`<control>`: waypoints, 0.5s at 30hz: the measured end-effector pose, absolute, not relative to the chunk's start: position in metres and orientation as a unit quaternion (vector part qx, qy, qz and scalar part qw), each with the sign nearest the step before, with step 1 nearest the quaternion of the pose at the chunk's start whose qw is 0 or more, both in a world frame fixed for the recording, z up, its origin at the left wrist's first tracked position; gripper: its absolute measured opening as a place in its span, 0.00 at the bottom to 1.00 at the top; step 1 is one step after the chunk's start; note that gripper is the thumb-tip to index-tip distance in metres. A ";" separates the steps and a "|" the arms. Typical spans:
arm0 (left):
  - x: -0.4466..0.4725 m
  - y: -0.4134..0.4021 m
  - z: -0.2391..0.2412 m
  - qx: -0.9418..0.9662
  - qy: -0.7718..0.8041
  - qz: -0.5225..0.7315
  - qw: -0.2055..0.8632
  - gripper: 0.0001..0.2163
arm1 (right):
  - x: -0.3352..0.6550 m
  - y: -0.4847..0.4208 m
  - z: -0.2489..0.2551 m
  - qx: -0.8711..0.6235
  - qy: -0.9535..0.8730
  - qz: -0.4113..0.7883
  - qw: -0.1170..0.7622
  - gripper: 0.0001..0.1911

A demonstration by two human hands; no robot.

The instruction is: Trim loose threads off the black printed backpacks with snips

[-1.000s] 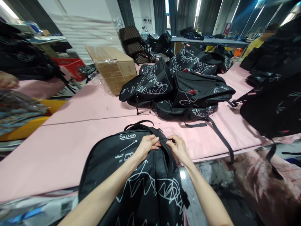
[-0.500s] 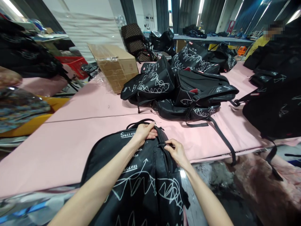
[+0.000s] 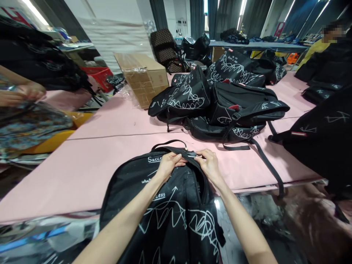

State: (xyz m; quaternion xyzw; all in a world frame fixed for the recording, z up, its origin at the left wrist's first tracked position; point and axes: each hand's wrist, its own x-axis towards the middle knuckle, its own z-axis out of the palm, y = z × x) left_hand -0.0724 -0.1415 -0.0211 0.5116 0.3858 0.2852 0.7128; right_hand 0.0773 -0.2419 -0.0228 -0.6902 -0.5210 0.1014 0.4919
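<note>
Backpack [image 3: 173, 220], edge [image 3: 189, 158] in left grip [image 3: 169, 164], right grip [image 3: 208, 164] (narrow pinches)

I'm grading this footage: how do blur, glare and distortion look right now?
Head view, centre: near backpack fairly clear, its white lettering partly legible; head view, left: a co-worker's hands look smeared; head view, lower right: brownish bundle soft; head view, right of the backpack: small bright glint; head view, back: curtains and other uprights splay, likely wide-angle stretch.

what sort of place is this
Probably a bag workshop or packing room: black backpacks are piled on a long pink table, a cardboard box stands to their left, and a similar bag is being handled up front.
</note>
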 end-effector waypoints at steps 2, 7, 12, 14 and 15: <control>-0.073 -0.140 -0.022 0.516 0.386 0.284 0.710 0.22 | 0.078 -0.238 -0.018 -0.688 -0.547 0.098 0.468 0.04; -0.071 -0.142 -0.021 0.526 0.384 0.276 0.707 0.20 | 0.081 -0.240 -0.012 -0.689 -0.564 0.107 0.442 0.04; -0.072 -0.141 -0.020 0.520 0.391 0.285 0.704 0.20 | 0.081 -0.235 -0.011 -0.693 -0.572 0.107 0.424 0.04; -0.077 -0.139 -0.020 0.518 0.393 0.289 0.702 0.19 | 0.081 -0.229 -0.013 -0.693 -0.560 0.126 0.435 0.03; -0.080 -0.138 -0.019 0.518 0.394 0.287 0.702 0.19 | 0.080 -0.227 -0.014 -0.693 -0.544 0.144 0.450 0.03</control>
